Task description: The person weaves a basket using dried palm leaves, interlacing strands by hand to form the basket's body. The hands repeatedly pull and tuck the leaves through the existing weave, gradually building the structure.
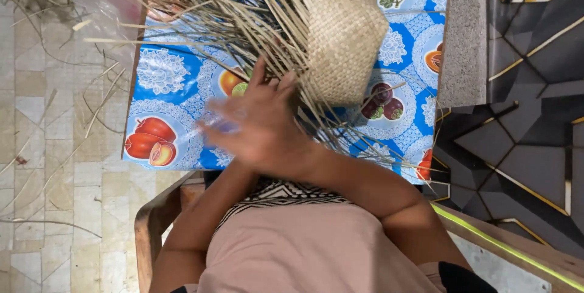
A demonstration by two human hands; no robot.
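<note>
1. In the head view I see the basket (345, 41), a half-woven straw piece, lying upper centre of the frame on the tablecloth (164, 74).
2. Loose straws (243, 19) fan out from the basket's unfinished edge toward the upper left and down across the cloth.
3. My right hand (267, 126) sits at the centre of the frame, back of the hand up, fingers spread and reaching into the straws just left of the basket's lower edge. It is motion-blurred; I cannot tell whether it pinches a strand or only touches them.
4. My left arm crosses under the right one at lower centre. The left hand is hidden beneath the right hand, so I cannot tell its grip.
5. The cloth is blue with white lace shapes and printed fruit; it covers a small table in the upper half.
6. A chair arm (152, 220) of wood curves at lower left.
7. Stray straws lie on the tiled floor (48, 147) along the left side.
8. A dark patterned mat (523, 147) fills the right side.
</note>
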